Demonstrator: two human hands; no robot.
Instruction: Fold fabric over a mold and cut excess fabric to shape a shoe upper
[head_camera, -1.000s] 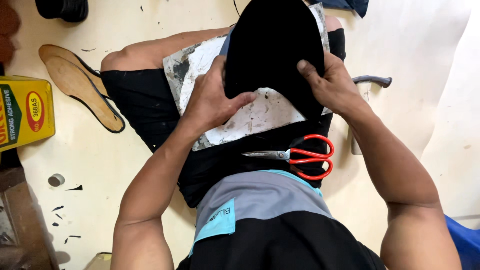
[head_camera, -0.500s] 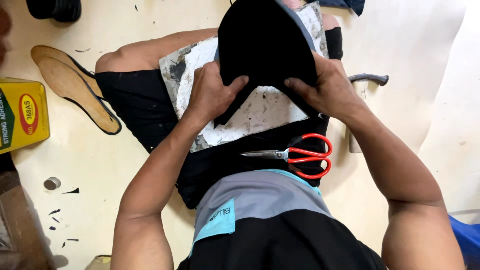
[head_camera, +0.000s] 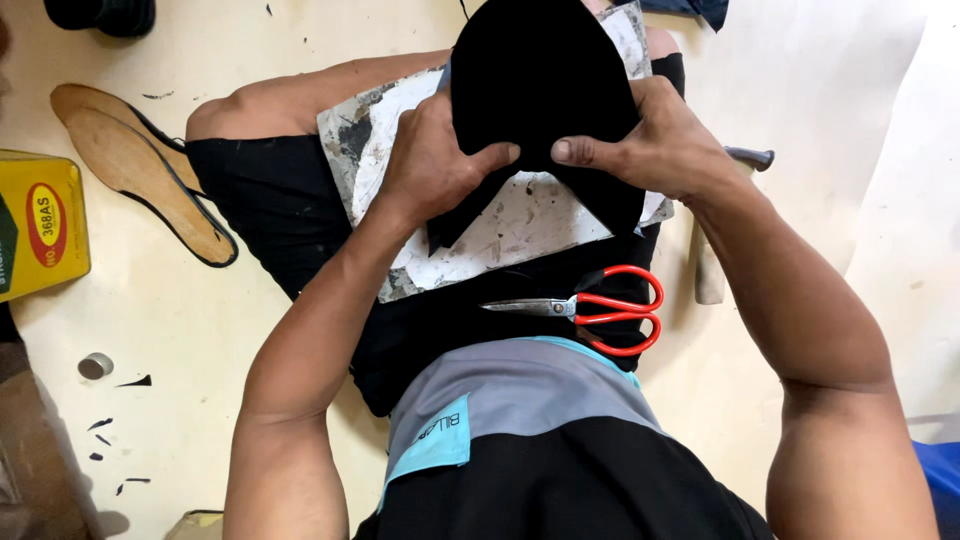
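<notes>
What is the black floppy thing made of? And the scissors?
The black piece looks like soft matte cloth or felt: it bends under the left hand and right hand. The scissors have shiny metal blades and glossy red handles, probably plastic-coated.

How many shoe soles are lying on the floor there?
1. A single tan shoe sole with a dark edge lies on the floor at the left, beside the person's knee and above the yellow tin. Others may lie outside the picture.
</notes>
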